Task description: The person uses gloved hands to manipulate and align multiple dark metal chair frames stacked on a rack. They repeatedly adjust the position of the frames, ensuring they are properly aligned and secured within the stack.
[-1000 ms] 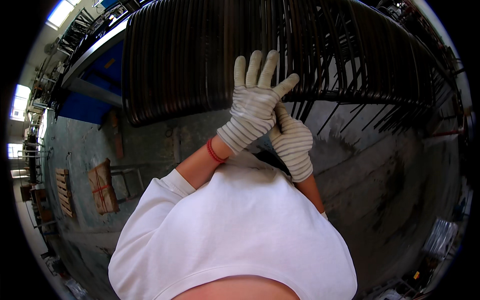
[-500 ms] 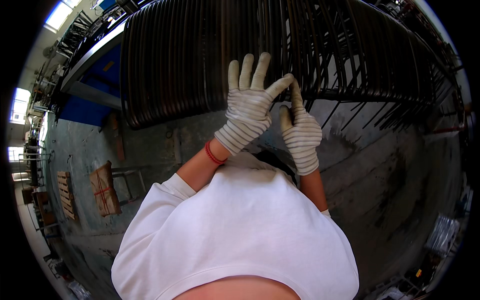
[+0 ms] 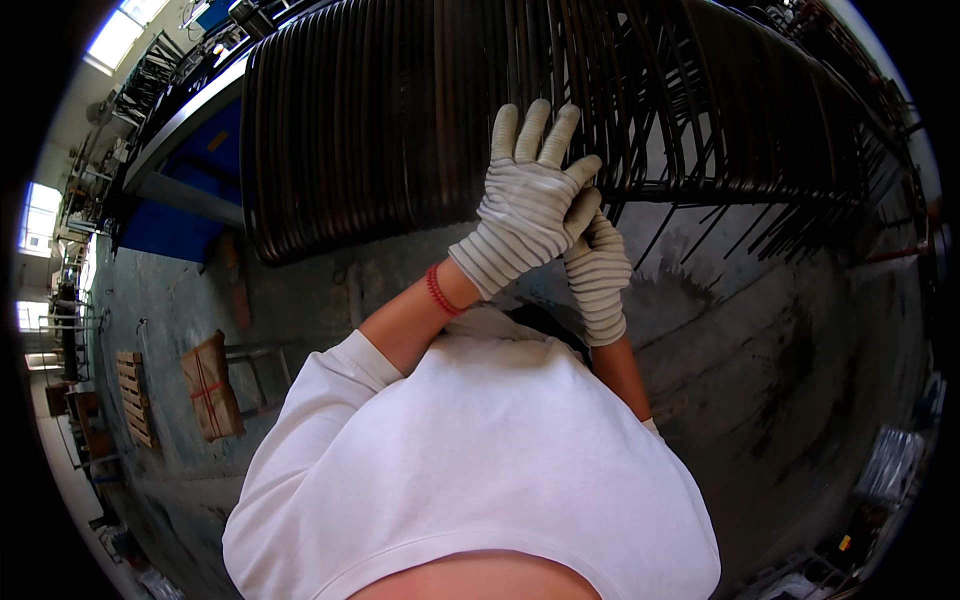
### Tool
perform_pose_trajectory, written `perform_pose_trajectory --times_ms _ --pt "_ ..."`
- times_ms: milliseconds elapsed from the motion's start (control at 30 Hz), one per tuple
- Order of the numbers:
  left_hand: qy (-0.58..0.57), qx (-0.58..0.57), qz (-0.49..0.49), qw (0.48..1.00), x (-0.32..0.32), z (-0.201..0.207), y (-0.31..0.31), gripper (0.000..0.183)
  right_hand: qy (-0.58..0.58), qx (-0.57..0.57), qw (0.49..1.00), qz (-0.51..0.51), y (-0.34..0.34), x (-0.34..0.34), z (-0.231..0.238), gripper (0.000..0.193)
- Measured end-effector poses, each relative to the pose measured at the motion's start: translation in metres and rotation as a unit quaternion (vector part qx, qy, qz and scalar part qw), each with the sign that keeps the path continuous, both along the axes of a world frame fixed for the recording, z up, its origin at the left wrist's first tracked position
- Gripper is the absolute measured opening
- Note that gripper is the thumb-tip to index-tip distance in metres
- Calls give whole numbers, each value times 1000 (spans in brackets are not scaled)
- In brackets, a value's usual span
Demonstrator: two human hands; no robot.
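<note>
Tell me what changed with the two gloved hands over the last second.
The right hand rose beside the left half a second ago, then slid back behind and below it. The left hand stayed raised, fingers spread, in front of the dark metal rods. Neither hand visibly took hold of or let go of anything. The rods, the floor and the wrapped parcel look unchanged.

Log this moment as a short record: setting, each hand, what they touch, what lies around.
setting: concrete workshop floor seen from above
left hand: striped knit glove, fingers spread, laid over the right
right hand: same kind of glove, mostly hidden under the left
nearest thing: row of dark bent metal rods; contact unclear
wrist: red bead bracelet
nearby: tied brown parcel
</note>
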State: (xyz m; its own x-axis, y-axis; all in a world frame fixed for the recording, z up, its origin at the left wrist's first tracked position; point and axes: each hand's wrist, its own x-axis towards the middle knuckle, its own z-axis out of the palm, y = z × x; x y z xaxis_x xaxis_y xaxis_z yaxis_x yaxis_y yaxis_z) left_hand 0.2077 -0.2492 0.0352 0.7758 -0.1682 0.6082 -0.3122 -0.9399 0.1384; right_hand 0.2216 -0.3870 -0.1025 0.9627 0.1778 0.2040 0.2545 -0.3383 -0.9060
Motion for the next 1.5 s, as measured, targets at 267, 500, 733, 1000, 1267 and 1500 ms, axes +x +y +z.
perform_pose_trajectory --times_ms 267,500,733,1000,1267,1500 --pt "-7 19 13 1000 4 -4 -2 31 -104 -39 994 -11 5 1 -17 17" --pt "-3 35 25 999 3 -3 -2 30 -251 -344 905 -26 -9 -11 10 19" --pt "-8 51 42 998 2 -7 1 29 -19 -27 997 -66 -11 -23 100 36" --pt "-23 46 34 998 3 -8 0 29 -158 -220 958 -94 -7 -22 102 51" --pt "-27 34 -1 999 11 -5 -14 39 -370 -508 772 -92 -18 -3 21 15" --pt "-9 44 -17 999 24 -3 -18 33 -361 -524 764 -109 -16 -4 -18 13"
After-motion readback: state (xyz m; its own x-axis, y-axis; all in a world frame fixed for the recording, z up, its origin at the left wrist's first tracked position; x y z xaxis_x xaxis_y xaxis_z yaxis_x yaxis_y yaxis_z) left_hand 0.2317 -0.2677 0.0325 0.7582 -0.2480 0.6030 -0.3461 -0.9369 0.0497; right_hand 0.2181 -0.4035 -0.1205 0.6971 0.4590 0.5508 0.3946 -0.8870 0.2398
